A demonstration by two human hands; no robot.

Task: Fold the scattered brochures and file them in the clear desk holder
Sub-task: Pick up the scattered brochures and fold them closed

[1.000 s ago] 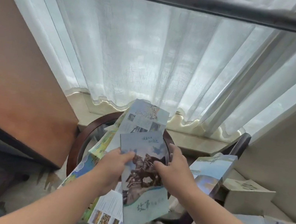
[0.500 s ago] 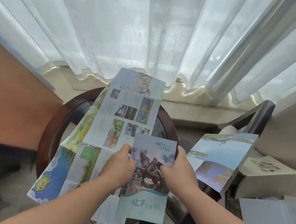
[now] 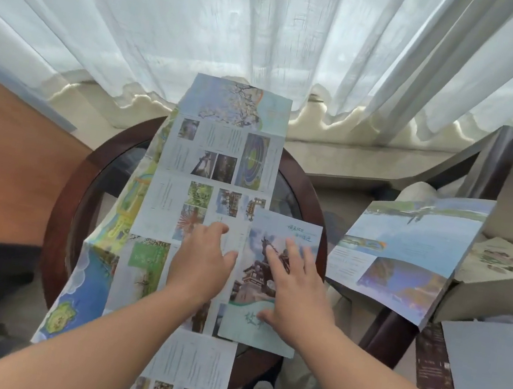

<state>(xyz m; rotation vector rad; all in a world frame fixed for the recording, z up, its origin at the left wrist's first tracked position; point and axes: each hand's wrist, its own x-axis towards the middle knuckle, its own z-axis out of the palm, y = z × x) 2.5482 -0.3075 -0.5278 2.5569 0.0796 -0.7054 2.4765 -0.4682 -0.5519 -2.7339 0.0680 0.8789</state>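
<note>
A folded brochure (image 3: 288,236) with a statue picture lies flat on the round glass table (image 3: 301,181), on its right half. My right hand (image 3: 297,288) presses on it with spread straight fingers. My left hand (image 3: 200,263) rests flat beside it on a long unfolded brochure (image 3: 220,161) that runs across the table and hangs over its near edge. Under that one a colourful map sheet (image 3: 97,256) droops off the left side. Another open brochure (image 3: 407,252) with blue pictures stands tilted at the right. No clear holder is in view.
Sheer white curtains (image 3: 274,29) hang behind the table. A brown wooden surface (image 3: 1,160) is at the left. At the right are a dark chair frame (image 3: 488,164), a pale box (image 3: 496,283) and more papers (image 3: 490,366) on a seat.
The folded brochure, held up by both hands before, now lies flat on the table. Both hands have let go and flattened. The view has tilted down.
</note>
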